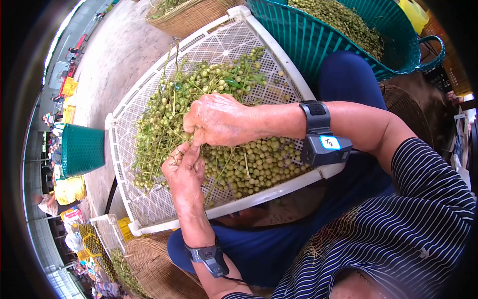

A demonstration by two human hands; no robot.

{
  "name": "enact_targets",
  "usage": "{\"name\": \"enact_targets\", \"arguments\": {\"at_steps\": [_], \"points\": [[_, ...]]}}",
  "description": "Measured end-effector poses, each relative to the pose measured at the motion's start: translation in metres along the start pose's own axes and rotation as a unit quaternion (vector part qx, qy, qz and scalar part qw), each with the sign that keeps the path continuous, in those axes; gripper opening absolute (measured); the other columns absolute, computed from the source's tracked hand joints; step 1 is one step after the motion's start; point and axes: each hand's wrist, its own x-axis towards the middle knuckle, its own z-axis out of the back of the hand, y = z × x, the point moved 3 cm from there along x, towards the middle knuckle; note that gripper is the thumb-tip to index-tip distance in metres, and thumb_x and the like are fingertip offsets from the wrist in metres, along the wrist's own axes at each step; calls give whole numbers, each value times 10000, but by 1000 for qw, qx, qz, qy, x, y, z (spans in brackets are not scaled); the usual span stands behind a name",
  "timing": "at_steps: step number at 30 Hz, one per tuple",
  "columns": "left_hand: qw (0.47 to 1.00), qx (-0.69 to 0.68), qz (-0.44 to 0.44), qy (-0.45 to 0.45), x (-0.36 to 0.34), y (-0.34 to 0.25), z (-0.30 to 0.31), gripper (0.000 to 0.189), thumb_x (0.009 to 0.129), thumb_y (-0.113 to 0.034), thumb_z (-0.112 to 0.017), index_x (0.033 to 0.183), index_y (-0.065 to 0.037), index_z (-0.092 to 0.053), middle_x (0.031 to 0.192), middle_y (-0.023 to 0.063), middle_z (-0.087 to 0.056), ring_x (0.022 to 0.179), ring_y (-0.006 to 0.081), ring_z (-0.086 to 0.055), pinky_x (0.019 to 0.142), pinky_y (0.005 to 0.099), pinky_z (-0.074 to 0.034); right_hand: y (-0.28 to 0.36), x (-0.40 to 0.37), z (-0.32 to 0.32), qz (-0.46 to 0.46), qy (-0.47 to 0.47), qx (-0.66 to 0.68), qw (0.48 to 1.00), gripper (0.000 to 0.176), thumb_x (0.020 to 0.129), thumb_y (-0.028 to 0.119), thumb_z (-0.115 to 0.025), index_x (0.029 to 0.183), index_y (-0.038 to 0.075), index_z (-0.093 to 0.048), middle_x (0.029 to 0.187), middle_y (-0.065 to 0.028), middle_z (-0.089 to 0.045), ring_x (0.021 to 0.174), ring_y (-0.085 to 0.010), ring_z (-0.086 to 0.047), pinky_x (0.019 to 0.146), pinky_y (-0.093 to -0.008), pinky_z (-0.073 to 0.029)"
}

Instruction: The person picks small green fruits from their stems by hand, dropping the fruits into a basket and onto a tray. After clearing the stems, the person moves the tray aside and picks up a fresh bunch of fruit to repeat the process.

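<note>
Striped cloth fills the bottom right of the frame: it is the person's shirt [398, 234]. Just past it are blue trousers [259, 249], and a white tray [149, 209] full of little holes rests on the knees.

The left hand [184, 172] comes up from the bottom middle, with a black band [209, 256] on its wrist. Its fingers are pressed together and pinch a thin stalk [180, 149]. The right hand [219, 119] comes in from the right, with a bigger black band [321, 134] on its wrist. It is curled over, and its fingertips nip the same stalk right where the two hands meet.

Under and around both hands lie lots of small round green fruits [249, 164]. They sit in a heap on the tray, in the middle of the frame. Many hang on thin twigs, and some are loose.

Farther off, at the upper right, a teal basket [308, 35] holds more green fruits. A woven basket [194, 20] sits at the top. A green bin [82, 149] stands on the grey floor [114, 65] at the left.
</note>
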Motion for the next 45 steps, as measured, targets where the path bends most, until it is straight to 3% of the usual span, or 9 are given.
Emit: {"name": "enact_targets", "arguments": {"at_steps": [3,8,21,23,28,34,38,43,45], "points": [[1000,1,-17,19,-1,0,1,58,827,-62,-604,794,-21,-582,518,-48,-418,381,18,-312,335,185,-174,-6,3,6,8,31,-23,999,189,682,151,-610,653,-32,-569,567,-190,-530,547,-316,-558,521,-398,-424],[999,-13,28,28,-2,-1,3,69,828,-67,-602,848,-1,-601,543,-50,-442,401,18,-329,344,177,-180,-23,8,1,65,36,256,964,271,733,109,-590,561,-43,-445,478,-126,-414,461,-118,-404,434,-336,-330],[1000,-2,15,-21,6,1,11,161,818,-68,-617,953,17,-602,610,-19,-506,406,25,-360,339,164,-231,-24,12,11,91,74,39,992,233,771,109,-533,574,-5,-485,484,-27,-414,480,-114,-413,437,-322,-332],[999,9,3,-39,8,-1,15,147,820,-64,-614,943,14,-600,619,-14,-516,405,23,-362,340,162,-238,-31,18,18,134,-27,102,985,184,779,110,-526,633,2,-557,515,-5,-463,487,-122,-439,441,-302,-358],[1000,-5,0,-10,10,2,22,100,836,-55,-592,919,2,-596,654,-10,-545,412,9,-341,345,163,-224,-32,16,23,60,48,200,977,173,789,116,-534,728,-21,-622,568,-27,-525,521,-112,-482,464,-278,-391],[999,34,8,-19,3,-4,15,61,840,-56,-592,884,-19,-611,590,-50,-476,420,3,-316,367,164,-227,-7,9,12,120,-41,128,984,161,759,116,-558,715,-31,-608,544,-97,-522,503,-148,-486,504,-308,-418],[997,67,-20,-22,1,-3,9,56,842,-59,-591,864,-19,-623,566,-69,-435,424,0,-303,376,164,-216,3,1,2,107,-53,85,989,160,709,162,-606,719,3,-592,583,-166,-552,603,-315,-590,550,-408,-447],[997,71,-19,38,-1,-2,-1,98,851,-101,-597,895,-19,-629,554,-71,-422,416,1,-290,369,172,-180,-3,5,-5,34,29,-100,994,148,762,162,-579,767,15,-597,566,-146,-536,540,-295,-571,503,-409,-441],[998,62,6,23,3,-2,7,119,855,-120,-597,915,-21,-626,545,-67,-415,405,5,-284,361,178,-172,-12,14,2,251,-75,101,960,149,839,139,-528,782,22,-601,529,-55,-513,453,-167,-503,424,-310,-406]]}}
